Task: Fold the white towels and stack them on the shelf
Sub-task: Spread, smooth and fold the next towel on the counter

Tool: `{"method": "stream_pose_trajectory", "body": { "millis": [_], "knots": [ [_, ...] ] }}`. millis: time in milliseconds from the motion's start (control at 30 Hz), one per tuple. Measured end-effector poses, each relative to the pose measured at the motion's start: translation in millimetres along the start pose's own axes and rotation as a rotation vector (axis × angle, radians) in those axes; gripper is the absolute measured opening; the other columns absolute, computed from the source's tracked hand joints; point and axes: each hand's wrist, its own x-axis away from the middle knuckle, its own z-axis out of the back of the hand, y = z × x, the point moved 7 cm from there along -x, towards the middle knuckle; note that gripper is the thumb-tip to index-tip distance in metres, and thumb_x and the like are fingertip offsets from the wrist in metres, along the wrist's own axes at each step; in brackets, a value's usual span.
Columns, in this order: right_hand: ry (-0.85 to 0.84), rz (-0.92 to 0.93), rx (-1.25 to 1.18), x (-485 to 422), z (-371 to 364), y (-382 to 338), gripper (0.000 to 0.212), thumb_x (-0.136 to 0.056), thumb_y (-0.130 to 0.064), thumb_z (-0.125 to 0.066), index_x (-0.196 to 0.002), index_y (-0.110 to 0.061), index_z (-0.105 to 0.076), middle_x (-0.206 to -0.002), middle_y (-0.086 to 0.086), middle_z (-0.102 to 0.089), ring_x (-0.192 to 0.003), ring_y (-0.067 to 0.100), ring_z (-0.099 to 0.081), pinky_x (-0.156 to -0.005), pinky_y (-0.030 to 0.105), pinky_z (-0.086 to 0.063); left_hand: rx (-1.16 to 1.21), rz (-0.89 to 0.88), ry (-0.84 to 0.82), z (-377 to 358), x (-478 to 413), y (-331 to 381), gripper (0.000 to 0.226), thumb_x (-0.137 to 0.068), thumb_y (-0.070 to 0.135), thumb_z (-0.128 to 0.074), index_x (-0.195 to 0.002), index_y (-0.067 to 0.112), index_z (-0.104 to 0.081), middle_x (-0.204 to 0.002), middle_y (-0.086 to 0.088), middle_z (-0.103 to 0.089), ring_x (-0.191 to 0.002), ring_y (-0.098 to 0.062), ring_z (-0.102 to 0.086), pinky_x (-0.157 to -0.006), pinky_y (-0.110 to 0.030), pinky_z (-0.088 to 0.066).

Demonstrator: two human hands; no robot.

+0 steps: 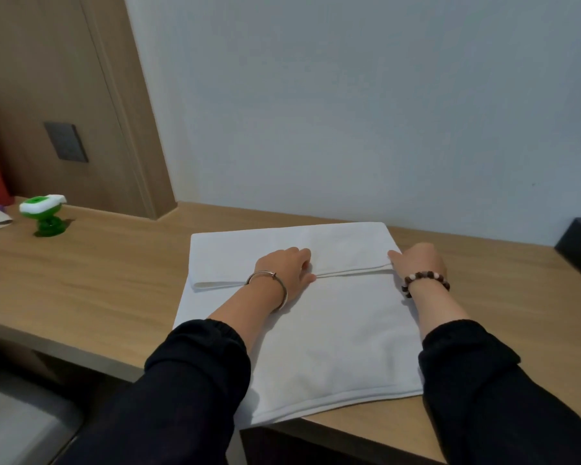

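White cloth fills the head view: the white towel [332, 330] lies flat on the wooden desk [98, 273], its near edge hanging just past the desk's front corner and its far part turned back toward the person as a flap. The flap's hem [349, 270] runs crosswise, from the left hand [284, 273] to the right hand [416, 263] and on past the left one. The left hand lies palm down over the hem with its thumb along the edge. Its fingers are bent out of sight beyond the knuckles, so whether they grip or only press cannot be told. The right hand sits at the hem's right end, fingers curled, the tips apparently pinching the flap's corner. Everything turns on that hem: it lies directly under both sets of fingers, while most of the cloth stretches from them back toward the person — so the towel's long axis runs near to far, across the line joining the hands. Neither hand is clearly nearer; both are on it. Judging by this, the fold is only partly made, and no shelf is in view. Well to the left of the fingers stands a green and white gadget [46, 213].
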Motion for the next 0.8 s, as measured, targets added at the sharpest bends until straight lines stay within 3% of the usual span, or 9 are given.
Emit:
{"method": "stream_pose_trajectory", "body": {
  "millis": [100,167,233,333,467,600,800],
  "knots": [
    [0.022,0.045,-0.088,-1.5,5.6,-4.7,0.03,-0.085,-0.022,-0.062,-0.069,0.003,-0.065,-0.069,0.015,-0.063,-0.066,0.028,-0.057,-0.063,0.029,-0.045,-0.037,-0.014,-0.01,-2.6,-2.7,0.8,0.019,-0.094,0.043,-0.047,-0.103,0.026,-0.05,-0.106,0.003,-0.055,-0.095,-0.023,-0.055,-0.069,-0.031,-0.037],
    [0.023,0.033,-0.155,-4.0,10.5,-6.9,0.029,-0.084,-0.022,-0.063,-0.066,0.001,-0.064,-0.064,0.012,-0.059,-0.061,0.025,-0.052,-0.056,0.026,-0.041,-0.052,-0.014,-0.011,-3.5,-3.7,1.8,0.018,-0.095,0.042,-0.046,-0.102,0.026,-0.051,-0.106,0.003,-0.055,-0.094,-0.023,-0.055,-0.067,-0.031,-0.036],
    [-0.013,-0.028,-0.198,-7.4,12.5,-4.2,0.029,-0.083,-0.023,-0.062,-0.062,-0.004,-0.058,-0.057,0.007,-0.052,-0.05,0.02,-0.045,-0.044,0.022,-0.032,-0.058,-0.014,-0.01,-4.4,-4.1,1.8,0.017,-0.096,0.041,-0.046,-0.1,0.026,-0.052,-0.105,0.003,-0.055,-0.093,-0.023,-0.055,-0.067,-0.031,-0.036],
    [-0.127,-0.163,-0.364,-9.5,5.9,6.6,0.031,-0.081,-0.02,-0.067,-0.055,-0.006,-0.058,-0.054,0.004,-0.057,-0.044,0.017,-0.042,-0.043,0.022,-0.031,-0.048,-0.016,-0.008,-5.0,-3.9,1.7,0.016,-0.096,0.041,-0.045,-0.099,0.026,-0.052,-0.104,0.003,-0.055,-0.093,-0.022,-0.055,-0.067,-0.03,-0.036],
    [-0.253,-0.28,-0.601,-5.3,-6.2,15.6,0.018,-0.082,-0.012,-0.07,-0.07,0.001,-0.064,-0.051,0.005,-0.058,-0.034,0.014,-0.035,-0.035,0.018,-0.029,-0.046,-0.017,-0.002,-4.0,-3.6,2.4,0.015,-0.097,0.039,-0.043,-0.099,0.027,-0.052,-0.104,0.003,-0.054,-0.091,-0.022,-0.053,-0.066,-0.03,-0.034],
    [-0.278,-0.275,-0.562,-5.7,-6.0,15.7,0.023,-0.081,-0.012,-0.071,-0.062,-0.004,-0.06,-0.041,0.001,-0.053,-0.028,0.012,-0.035,-0.035,0.017,-0.029,-0.044,-0.013,-0.001,-3.3,-3.0,2.6,0.014,-0.098,0.038,-0.043,-0.098,0.027,-0.052,-0.104,0.004,-0.054,-0.089,-0.02,-0.051,-0.066,-0.03,-0.033],
    [-0.226,-0.176,-0.196,-6.9,-0.9,11.9,0.028,-0.079,-0.017,-0.068,-0.055,-0.006,-0.061,-0.046,0.004,-0.058,-0.039,0.016,-0.047,-0.043,0.023,-0.038,-0.013,0.006,-0.014,-3.8,-3.3,1.2,0.013,-0.097,0.038,-0.044,-0.098,0.028,-0.052,-0.105,0.005,-0.054,-0.089,-0.019,-0.051,-0.066,-0.03,-0.034]
  ]
}}
